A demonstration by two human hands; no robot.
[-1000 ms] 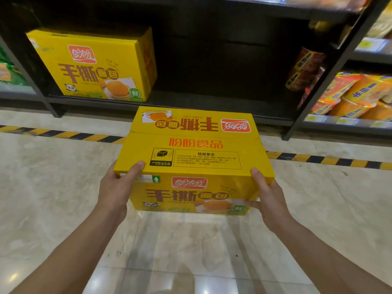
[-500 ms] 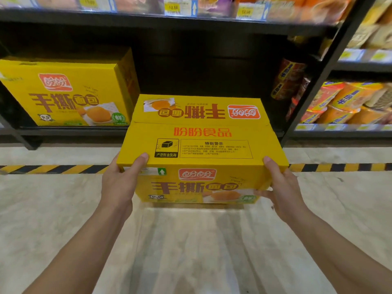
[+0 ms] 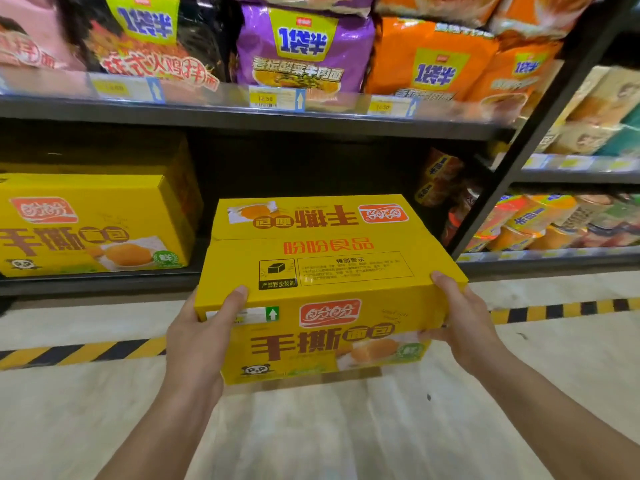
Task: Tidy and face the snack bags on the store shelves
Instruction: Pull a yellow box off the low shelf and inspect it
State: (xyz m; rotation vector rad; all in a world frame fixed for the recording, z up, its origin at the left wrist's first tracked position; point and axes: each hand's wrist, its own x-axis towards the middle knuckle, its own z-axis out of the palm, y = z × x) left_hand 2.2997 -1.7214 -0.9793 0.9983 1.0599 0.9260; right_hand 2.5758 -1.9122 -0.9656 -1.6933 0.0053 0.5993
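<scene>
I hold a yellow bread carton (image 3: 322, 268) level in the air in front of the dark bottom shelf (image 3: 104, 284). My left hand (image 3: 197, 337) grips its near left corner, thumb on top. My right hand (image 3: 464, 323) grips the near right corner, thumb on the top edge and fingers under the front face. A second, matching yellow carton (image 3: 93, 223) stands on the bottom shelf at the left, its printed front facing out. The shelf space behind the held carton is dark and bare.
Large noodle bags in black (image 3: 145, 39), purple (image 3: 301, 46) and orange (image 3: 433, 60) stand on the shelf above, behind price tags. A black upright post (image 3: 540, 129) divides off the right bay with orange cup snacks (image 3: 526, 220). Yellow-black floor tape (image 3: 83, 353) runs along the shelf base.
The carton has risen and moved closer to the bottom shelf opening. My view has tilted up, bringing the noodle bag shelf into sight. Both hands keep the same grip.
</scene>
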